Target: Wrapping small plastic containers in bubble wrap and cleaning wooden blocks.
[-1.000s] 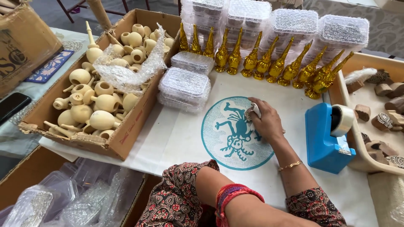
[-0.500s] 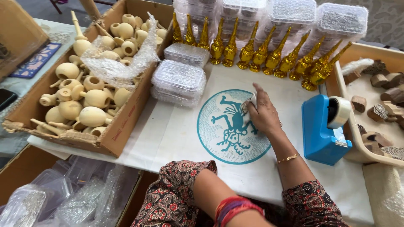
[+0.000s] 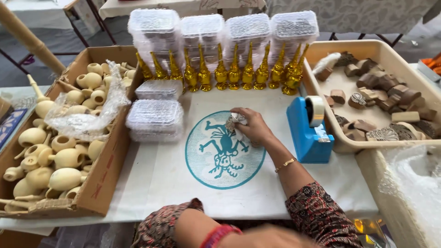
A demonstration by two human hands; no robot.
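On white cloth (image 3: 161, 179), right hand (image 3: 255, 128) grip closed around wad (image 3: 239, 120)

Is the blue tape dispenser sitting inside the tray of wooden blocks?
No. The blue tape dispenser stands on the white cloth, just outside the beige tray that holds the wooden blocks.

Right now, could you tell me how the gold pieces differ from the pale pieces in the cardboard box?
The gold pieces are shiny and metallic; the pale pieces are matt cream. The gold pieces stand upright in a row before the clear containers; the pale pieces lie jumbled in the cardboard box. Both have narrow necks.
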